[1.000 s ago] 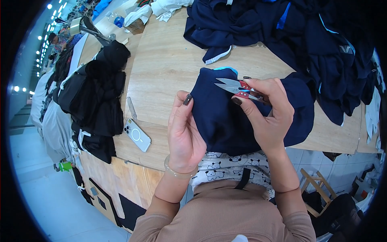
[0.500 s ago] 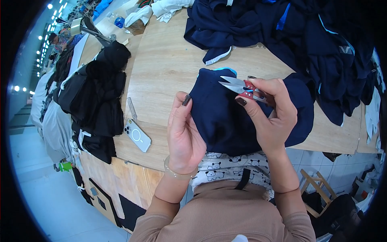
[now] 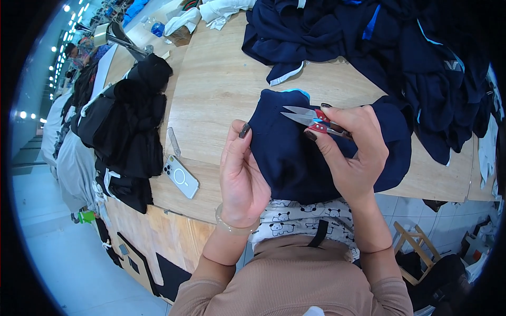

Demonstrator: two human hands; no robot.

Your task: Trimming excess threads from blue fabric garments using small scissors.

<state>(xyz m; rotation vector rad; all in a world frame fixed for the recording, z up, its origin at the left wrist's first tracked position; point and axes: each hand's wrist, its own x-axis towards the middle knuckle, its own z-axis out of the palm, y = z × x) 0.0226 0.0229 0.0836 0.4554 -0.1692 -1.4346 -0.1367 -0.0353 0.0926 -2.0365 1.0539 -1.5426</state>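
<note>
The right hand (image 3: 361, 152) clamps red-handled thread snips (image 3: 320, 127) between thumb and fingers, blades parted above the navy garment (image 3: 290, 158); whether they touch cloth is hard to tell. The left hand (image 3: 243, 174) pinches the garment's left side, at the wooden table's (image 3: 211, 89) near edge. Leftward lies a smartphone (image 3: 183, 180); beyond, piled navy clothing (image 3: 327, 34).

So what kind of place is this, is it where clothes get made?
Probably, yes: it looks like a sewing or clothing workshop. You can see small red-and-silver snips over navy cloth, a heap of navy garments on the wooden table, and piled black cloth.
</note>
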